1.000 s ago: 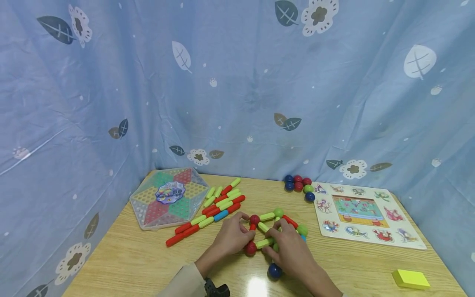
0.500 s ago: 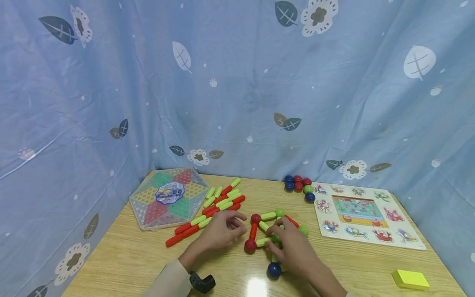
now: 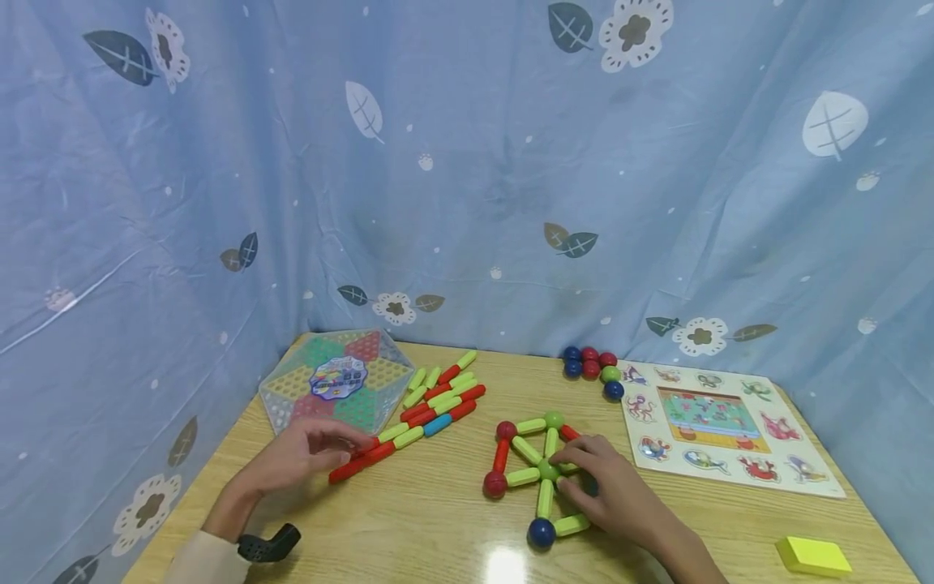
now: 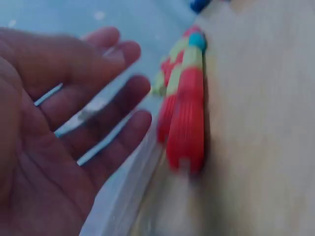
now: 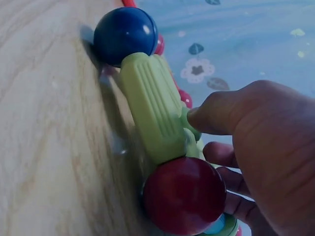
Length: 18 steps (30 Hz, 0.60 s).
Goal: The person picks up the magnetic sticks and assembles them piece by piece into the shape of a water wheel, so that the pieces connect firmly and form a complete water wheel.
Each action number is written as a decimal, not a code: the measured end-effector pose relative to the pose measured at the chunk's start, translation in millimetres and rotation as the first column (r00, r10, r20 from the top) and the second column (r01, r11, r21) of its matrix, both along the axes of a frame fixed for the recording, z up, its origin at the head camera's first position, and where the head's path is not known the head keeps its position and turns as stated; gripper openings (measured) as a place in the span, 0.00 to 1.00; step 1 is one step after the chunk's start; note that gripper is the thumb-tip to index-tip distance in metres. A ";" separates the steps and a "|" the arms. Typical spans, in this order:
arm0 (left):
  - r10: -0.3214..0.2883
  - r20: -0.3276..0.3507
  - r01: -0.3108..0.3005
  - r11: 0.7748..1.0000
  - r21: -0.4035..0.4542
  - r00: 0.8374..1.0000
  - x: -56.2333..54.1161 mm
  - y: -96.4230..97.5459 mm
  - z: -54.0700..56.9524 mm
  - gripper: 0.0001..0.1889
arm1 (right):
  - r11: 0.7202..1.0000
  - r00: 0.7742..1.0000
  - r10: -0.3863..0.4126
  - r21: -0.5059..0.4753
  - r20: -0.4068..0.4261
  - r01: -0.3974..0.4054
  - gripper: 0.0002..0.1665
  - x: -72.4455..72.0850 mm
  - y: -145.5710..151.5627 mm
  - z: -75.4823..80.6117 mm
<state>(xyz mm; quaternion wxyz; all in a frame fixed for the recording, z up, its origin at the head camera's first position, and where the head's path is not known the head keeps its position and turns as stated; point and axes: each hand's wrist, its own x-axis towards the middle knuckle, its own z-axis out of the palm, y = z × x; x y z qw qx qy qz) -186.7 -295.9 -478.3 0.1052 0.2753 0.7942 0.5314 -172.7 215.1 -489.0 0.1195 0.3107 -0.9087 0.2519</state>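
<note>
My left hand (image 3: pixel 302 456) hovers at the near end of rows of magnetic rods in red, yellow-green and blue; its fingers are loosely bent and hold nothing. Just beyond its fingertips, a red rod (image 4: pixel 186 125) ends the row in the left wrist view. My right hand (image 3: pixel 616 493) holds a wheel-like frame of rods and balls, thumb and forefinger at its green centre ball (image 3: pixel 548 470). The frame's left side has a red rod (image 3: pixel 500 456) between two dark red balls, with a blue ball (image 3: pixel 541 534) nearest me. My right hand hides its right side.
Loose blue, dark red and green balls (image 3: pixel 590 369) sit at the back beside a sea-animal puzzle board (image 3: pixel 791 466). A hexagonal Chinese checkers board (image 3: pixel 372 377) lies back left. A yellow block (image 3: pixel 813 556) is at front right. A patterned curtain (image 3: pixel 467 203) encloses the table.
My left hand has let go of the frame's red rod and moved left to the rods. My right hand stays at the frame, with its centre ball now showing.
</note>
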 end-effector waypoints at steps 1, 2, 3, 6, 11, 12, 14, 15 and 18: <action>0.017 -0.033 -0.018 0.999 -0.040 0.999 2.7 -4.6 -1.1 0.18 | 1.000 1.000 -0.003 0.000 -0.002 0.003 0.17 0.8 0.8 -0.2; 0.023 -0.051 -0.026 0.997 -0.070 0.998 5.5 -6.8 -2.3 0.20 | 1.000 1.000 -0.005 0.002 -0.006 0.005 0.17 1.4 1.5 -0.6; 0.032 -0.075 -0.039 0.994 -0.103 0.997 8.2 -7.0 -3.7 0.23 | 1.000 1.000 -0.008 0.004 -0.013 0.008 0.18 2.0 1.8 -1.0; 0.043 -0.225 -0.094 0.971 -0.218 0.973 15.3 0.3 -7.0 0.28 | 1.000 0.999 -0.016 0.009 -0.035 0.017 0.20 3.8 0.9 -2.2; 0.029 -0.495 -0.217 0.920 -0.326 0.869 23.6 15.5 -7.4 0.31 | 0.998 0.998 -0.053 0.023 -0.032 0.053 0.21 7.3 -3.8 -1.5; 0.017 -0.525 -0.228 0.912 -0.340 0.851 25.1 17.3 -7.4 0.32 | 0.998 0.998 -0.059 0.032 -0.030 0.060 0.22 8.0 -4.9 -0.9; -0.021 -0.569 -0.232 0.901 -0.368 0.822 27.9 20.0 -8.6 0.33 | 0.996 0.997 -0.069 0.051 -0.030 0.070 0.22 9.4 -7.2 0.5; -0.045 -0.589 -0.230 0.895 -0.383 0.807 29.0 21.1 -9.4 0.33 | 0.995 0.997 -0.073 0.062 -0.032 0.075 0.22 9.8 -8.3 1.0; -0.119 -0.631 -0.211 0.881 -0.423 0.767 31.4 25.1 -11.4 0.33 | 0.991 0.995 -0.093 0.093 -0.034 0.096 0.22 10.6 -11.2 2.6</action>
